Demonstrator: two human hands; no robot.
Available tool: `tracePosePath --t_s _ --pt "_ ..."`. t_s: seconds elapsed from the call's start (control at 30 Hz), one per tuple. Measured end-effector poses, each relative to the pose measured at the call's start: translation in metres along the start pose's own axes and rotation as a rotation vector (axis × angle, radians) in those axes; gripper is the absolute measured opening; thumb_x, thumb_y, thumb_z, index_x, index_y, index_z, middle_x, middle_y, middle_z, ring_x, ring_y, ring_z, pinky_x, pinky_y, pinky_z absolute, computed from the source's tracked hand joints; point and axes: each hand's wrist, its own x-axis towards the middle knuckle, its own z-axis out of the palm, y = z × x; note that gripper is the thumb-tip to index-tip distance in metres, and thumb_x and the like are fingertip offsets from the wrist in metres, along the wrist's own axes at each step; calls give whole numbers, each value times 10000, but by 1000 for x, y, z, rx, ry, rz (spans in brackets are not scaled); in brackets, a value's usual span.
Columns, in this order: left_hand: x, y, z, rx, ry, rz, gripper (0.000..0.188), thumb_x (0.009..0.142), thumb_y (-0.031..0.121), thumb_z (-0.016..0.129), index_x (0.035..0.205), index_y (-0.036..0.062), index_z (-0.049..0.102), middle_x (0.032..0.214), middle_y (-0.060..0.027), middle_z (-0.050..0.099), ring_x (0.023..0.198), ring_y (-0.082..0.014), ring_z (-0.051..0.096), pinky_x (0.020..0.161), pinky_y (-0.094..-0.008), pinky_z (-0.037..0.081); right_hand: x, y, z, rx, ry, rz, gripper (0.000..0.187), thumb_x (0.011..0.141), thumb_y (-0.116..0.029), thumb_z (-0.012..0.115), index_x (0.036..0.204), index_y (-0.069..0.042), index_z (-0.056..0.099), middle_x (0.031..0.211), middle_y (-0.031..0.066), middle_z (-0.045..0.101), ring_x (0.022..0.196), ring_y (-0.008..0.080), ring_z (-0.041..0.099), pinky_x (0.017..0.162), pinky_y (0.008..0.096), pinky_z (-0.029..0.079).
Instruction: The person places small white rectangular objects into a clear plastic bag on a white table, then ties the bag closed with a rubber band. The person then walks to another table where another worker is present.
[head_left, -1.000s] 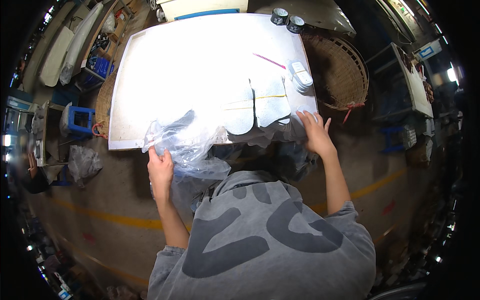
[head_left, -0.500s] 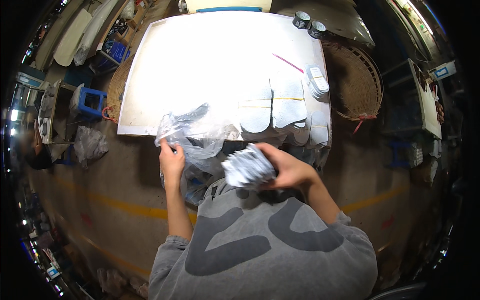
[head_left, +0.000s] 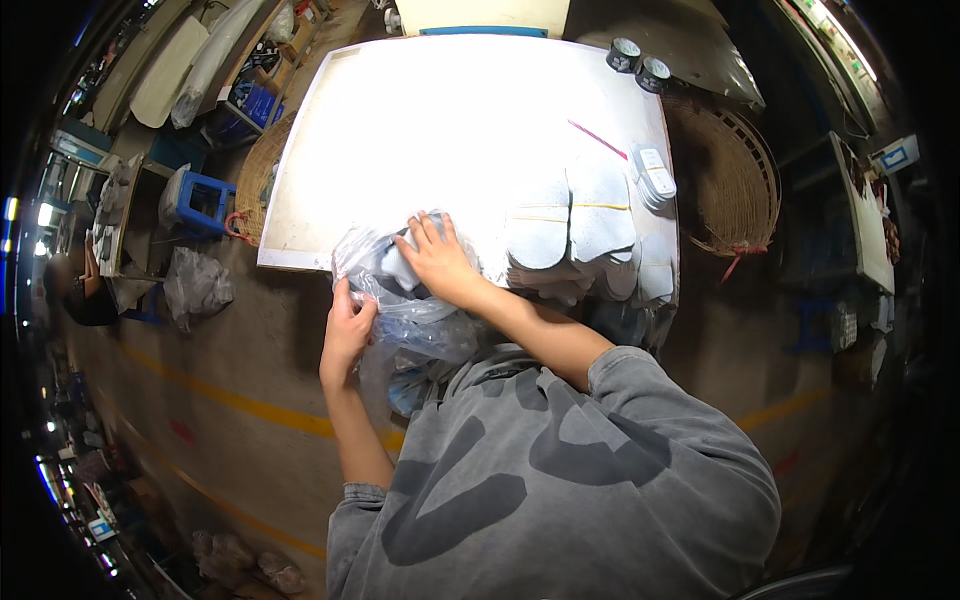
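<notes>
A clear plastic bag (head_left: 430, 325) hangs over the front edge of the white table (head_left: 400, 130). My left hand (head_left: 348, 325) pinches the bag's rim between thumb and fingers. My right hand (head_left: 440, 262) lies with outstretched, spread fingers over a pale grey bundle (head_left: 400, 268) at the bag's mouth. The hand partly hides this bundle, and how far it sits inside the bag is hard to tell. To the right, stacks of pale grey insole-shaped pieces (head_left: 537, 235) lie on the table, bound with yellow bands.
A smaller banded stack (head_left: 654, 180), a red stick (head_left: 597, 138) and two black tape rolls (head_left: 640, 65) are on the table's right side. Wicker baskets stand left (head_left: 262, 175) and right (head_left: 725, 180). A blue stool (head_left: 203, 203) is at the left.
My right hand has carried the grey bundle leftward and forward from in front of my chest to the bag's mouth; its fingers have spread. My left hand still holds the bag.
</notes>
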Motion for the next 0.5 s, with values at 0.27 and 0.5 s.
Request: tracePosePath --t_s 0.27,0.5 --pt "-41 31 44 638 464 414 505 919 101 628 1420 162 601 1415 -161 568 971 -396 716 794 -500 589 -30 -6 17 329 -304 -104 362 870 -107 674 1216 -9 634 1161 205 640 1139 353 662 949 532 530" --pt "1 -36 86 662 148 68 472 917 202 595 1377 99 561 1374 -234 623 1089 -478 703 913 -590 560 -31 -16 55 461 -103 -8 324 894 -150 648 1184 -8 621 964 212 636 683 375 708 584 492 579"
